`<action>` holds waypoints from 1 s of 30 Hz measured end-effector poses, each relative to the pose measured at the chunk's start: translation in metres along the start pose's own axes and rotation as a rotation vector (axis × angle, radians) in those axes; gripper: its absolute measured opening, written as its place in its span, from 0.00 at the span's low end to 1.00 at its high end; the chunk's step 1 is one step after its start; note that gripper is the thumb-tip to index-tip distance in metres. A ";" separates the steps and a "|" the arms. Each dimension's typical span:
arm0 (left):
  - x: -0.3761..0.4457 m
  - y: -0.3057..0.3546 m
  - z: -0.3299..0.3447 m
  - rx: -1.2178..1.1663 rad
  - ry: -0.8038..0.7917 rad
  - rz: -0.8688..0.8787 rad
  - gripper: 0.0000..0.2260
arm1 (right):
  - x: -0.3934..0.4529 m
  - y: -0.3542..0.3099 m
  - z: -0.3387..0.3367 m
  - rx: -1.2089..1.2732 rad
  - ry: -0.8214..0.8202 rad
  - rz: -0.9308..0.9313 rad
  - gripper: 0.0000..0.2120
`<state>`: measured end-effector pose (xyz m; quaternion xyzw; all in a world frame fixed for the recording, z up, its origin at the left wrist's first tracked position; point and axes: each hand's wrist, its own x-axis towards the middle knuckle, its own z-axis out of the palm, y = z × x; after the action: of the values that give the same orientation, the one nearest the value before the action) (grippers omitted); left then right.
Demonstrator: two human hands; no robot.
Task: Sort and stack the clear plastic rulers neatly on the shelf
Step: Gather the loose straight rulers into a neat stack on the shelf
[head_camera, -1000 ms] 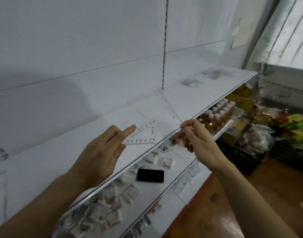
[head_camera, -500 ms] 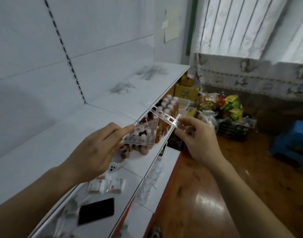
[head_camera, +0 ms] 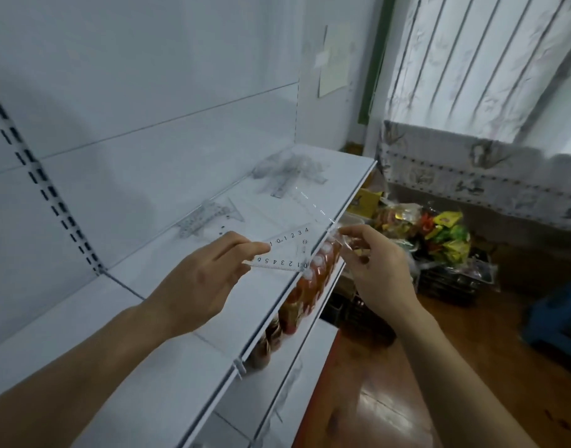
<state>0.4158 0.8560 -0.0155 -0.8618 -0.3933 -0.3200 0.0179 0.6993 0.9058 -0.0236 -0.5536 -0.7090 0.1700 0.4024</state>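
On the white shelf [head_camera: 167,367], the left hand [head_camera: 200,282] pinches a small clear triangular ruler [head_camera: 289,253] above its front edge. Other clear rulers [head_camera: 209,216] lie piled farther back. The right hand [head_camera: 377,270] pinches a long clear ruler [head_camera: 316,206], fingers curled together.

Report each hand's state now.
Left hand: pinches the small clear plastic triangle ruler.
Right hand: pinches the long clear plastic triangle ruler.
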 end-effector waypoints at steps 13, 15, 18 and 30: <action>0.057 -0.081 0.030 0.154 0.065 -0.286 0.15 | 0.205 0.033 0.087 -0.151 -0.134 -0.019 0.18; 0.065 -0.086 0.031 0.157 0.088 -0.343 0.15 | 0.230 0.041 0.099 -0.207 -0.160 -0.047 0.17; 0.075 -0.095 0.037 0.184 0.084 -0.397 0.14 | 0.260 0.052 0.112 -0.271 -0.184 -0.105 0.16; 0.086 -0.111 0.065 0.311 0.034 -0.562 0.15 | 0.270 0.077 0.131 -0.092 -0.126 -0.449 0.13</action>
<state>0.4161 1.0085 -0.0434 -0.7011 -0.6595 -0.2627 0.0669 0.6325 1.2067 -0.0538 -0.3879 -0.8452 0.0780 0.3593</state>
